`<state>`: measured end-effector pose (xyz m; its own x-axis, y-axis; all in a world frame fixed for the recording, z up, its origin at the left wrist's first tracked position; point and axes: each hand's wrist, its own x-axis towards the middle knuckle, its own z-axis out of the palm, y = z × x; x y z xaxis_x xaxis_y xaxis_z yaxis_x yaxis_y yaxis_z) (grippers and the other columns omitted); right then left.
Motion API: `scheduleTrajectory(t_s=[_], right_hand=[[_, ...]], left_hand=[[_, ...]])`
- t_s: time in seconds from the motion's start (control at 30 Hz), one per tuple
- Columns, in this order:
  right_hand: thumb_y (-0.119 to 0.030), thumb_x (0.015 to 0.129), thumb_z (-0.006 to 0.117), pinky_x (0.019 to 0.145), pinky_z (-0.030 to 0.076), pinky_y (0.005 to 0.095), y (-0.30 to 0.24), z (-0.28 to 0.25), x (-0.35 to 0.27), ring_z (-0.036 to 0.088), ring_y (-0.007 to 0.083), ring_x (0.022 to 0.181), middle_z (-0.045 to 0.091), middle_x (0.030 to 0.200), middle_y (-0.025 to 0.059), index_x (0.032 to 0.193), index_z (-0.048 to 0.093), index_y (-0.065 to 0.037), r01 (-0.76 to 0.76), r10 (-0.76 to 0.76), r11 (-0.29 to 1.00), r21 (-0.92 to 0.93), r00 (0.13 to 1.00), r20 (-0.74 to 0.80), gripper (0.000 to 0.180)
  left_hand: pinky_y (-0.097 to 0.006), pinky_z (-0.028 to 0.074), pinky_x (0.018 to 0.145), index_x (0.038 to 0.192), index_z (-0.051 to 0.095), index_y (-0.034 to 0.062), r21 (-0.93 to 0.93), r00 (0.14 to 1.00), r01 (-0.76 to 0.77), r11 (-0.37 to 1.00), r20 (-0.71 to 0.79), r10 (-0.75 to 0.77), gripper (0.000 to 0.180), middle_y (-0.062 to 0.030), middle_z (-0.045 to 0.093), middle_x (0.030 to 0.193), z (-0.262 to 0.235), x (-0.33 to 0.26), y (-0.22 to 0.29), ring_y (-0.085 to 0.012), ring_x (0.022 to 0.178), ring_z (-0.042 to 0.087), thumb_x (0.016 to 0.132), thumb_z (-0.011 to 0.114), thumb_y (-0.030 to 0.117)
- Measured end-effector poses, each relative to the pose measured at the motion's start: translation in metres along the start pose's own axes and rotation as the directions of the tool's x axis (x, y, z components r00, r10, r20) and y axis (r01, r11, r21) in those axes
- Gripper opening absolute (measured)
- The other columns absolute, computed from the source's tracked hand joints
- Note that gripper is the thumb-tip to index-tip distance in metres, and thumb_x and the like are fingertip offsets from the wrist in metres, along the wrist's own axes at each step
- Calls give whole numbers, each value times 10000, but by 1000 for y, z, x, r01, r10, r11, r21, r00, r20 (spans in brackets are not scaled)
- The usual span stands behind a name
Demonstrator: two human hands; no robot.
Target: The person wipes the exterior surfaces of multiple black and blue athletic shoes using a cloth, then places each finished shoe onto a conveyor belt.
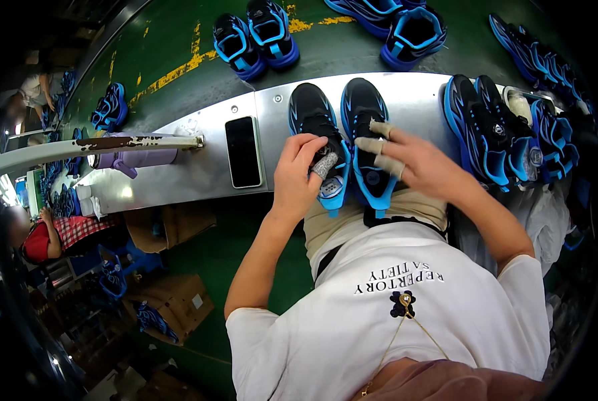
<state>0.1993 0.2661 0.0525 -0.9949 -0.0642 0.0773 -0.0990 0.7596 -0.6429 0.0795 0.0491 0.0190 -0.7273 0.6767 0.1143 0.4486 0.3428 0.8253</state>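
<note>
On the desk (205,137), a dark-screened phone (244,152) is laid just left of the pair of shoes. Next to the right, the left shoe (310,105) is set with its toe pointed away from the body and its heel turned toward the lap, so that its long axis is run nearly straight out from the person. Its opening is met from the left by the left hand (295,170), which is the nearer one to it. That hand is brought up from below with the forearm slanted inward; its fingers are bent over the opening and its wrapped thumb is placed along the collar. Whether any part of the shoe is gripped cannot be told.

Just beside it, the right shoe (364,100) is placed almost parallel, toe also outward. Its opening is reached from the right by the right hand (412,160), palm downward, with the forearm angled in from the lower right. The fingers are loosely spread, the wrapped tips are carried over the shoe's opening, and nothing is seen held; contact cannot be made out.
</note>
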Motion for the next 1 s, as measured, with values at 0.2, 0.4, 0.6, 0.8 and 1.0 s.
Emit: scheduleTrajectory(t_s=[0.2,0.4,0.6,0.8,1.0], right_hand=[[-130,819,689,789,504,390,5,1,5,583,302,882,553,1051,122,1125,702,-177,23,-23,994,-105,1000,0,310],[-124,795,704,768,486,386,6,4,2,568,294,855,533,957,108,1114,702,-154,-51,57,989,-138,998,40,321],[-96,817,677,732,488,416,17,-19,6,586,317,845,544,919,98,1130,678,-134,-32,9,983,180,992,127,315],[-35,798,688,749,486,363,2,-7,5,581,291,879,538,940,118,1213,643,-163,-135,151,985,-111,978,148,436],[-146,779,716,676,489,401,12,-23,12,608,313,790,569,859,110,1068,669,-120,31,-27,998,-45,995,92,294]], left_hand=[[-367,475,841,1106,662,51,181,971,-205,962,158,177,498,-99,631,1055,-3,5,-1,-308,946,563,646,561,-109],[-382,473,877,1148,649,60,220,955,-238,946,230,187,549,-94,620,1156,-5,1,-5,-310,981,543,634,565,-113],[-400,464,926,1280,563,39,264,941,-292,919,250,227,677,-114,551,1265,-10,-3,12,-330,1029,537,625,584,-132],[-386,491,883,1273,569,45,285,921,-381,879,201,334,722,-118,559,1229,-4,-1,-9,-321,1018,545,576,600,-143],[-384,475,894,1221,599,50,246,930,-302,921,286,229,567,-101,605,1165,-15,8,12,-317,1026,550,671,602,-86]])
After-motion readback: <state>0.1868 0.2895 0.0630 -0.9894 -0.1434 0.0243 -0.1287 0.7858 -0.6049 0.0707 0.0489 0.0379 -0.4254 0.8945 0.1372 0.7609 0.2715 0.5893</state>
